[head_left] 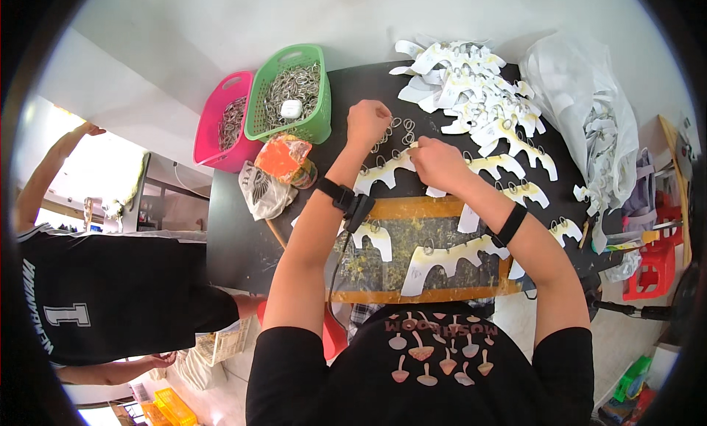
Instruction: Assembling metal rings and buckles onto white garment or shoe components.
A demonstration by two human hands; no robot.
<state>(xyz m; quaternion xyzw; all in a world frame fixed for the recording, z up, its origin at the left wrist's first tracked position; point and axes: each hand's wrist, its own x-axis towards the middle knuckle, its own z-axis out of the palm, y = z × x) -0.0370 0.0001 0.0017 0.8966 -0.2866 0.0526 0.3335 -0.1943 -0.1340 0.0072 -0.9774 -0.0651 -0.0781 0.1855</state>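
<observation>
Above the dark table my left hand (368,122) is closed, fingertips pressed together beside a few loose metal rings (395,122). What those fingertips hold, if anything, is too small to make out. My right hand (437,165) is also closed in a pinch, over the end of a white scalloped card strip (384,173) with metal rings along its top edge. Whether it grips the strip or a ring is hidden. More rings (409,131) lie just ahead of the right fingertips. Several similar strips (449,260) lie nearer to me, with rings fitted.
A green basket (322,117) and a pink basket (213,155) hold metal rings at the left. An orange-topped can (286,157) and a cloth bag (264,194) stand close by. Piled strips (471,80) and a plastic bag (589,94) are at the right. Another person (118,301) is at left.
</observation>
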